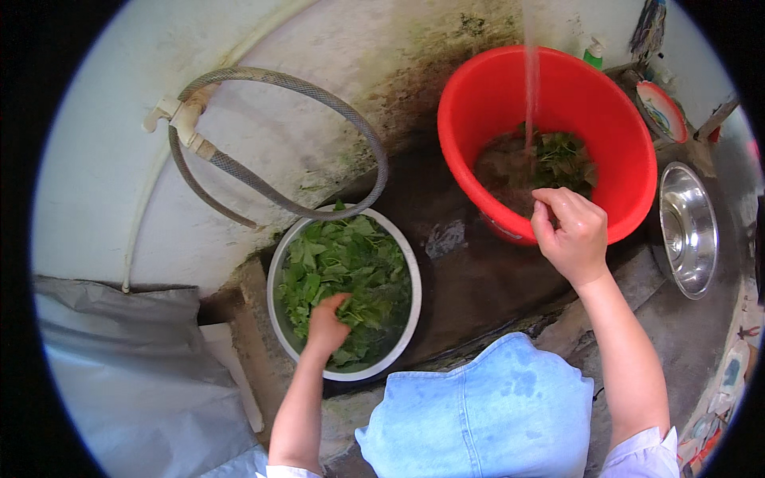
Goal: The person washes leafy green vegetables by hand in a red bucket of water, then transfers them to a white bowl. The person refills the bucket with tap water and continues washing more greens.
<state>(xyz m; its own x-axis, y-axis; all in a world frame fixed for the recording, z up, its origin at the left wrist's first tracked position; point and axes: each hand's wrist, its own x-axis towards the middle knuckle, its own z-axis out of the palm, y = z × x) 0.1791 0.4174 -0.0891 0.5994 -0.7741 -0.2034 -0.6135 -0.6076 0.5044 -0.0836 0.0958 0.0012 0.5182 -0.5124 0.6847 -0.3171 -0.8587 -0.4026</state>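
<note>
Leafy greens (340,263) fill a round metal basin (416,293) on the floor in front of me. My left hand (330,325) dips into the greens, its fingertips partly hidden among the leaves, so its grip is unclear. My right hand (571,230), fingers curled, is over the near rim of a large red plastic bucket (615,131); whether it holds something small cannot be told. Inside the bucket, more greens (559,155) lie in murky water. A stream of water (531,89) falls into it from above.
A looped grey hose (299,83) hangs from a wall tap (179,116), reaching over the basin's far rim. At right stand a shiny steel bowl (705,239) and a red-rimmed dish (675,113). Behind the bucket is a green pump bottle (593,57). Grey sheeting (131,358) covers the lower left.
</note>
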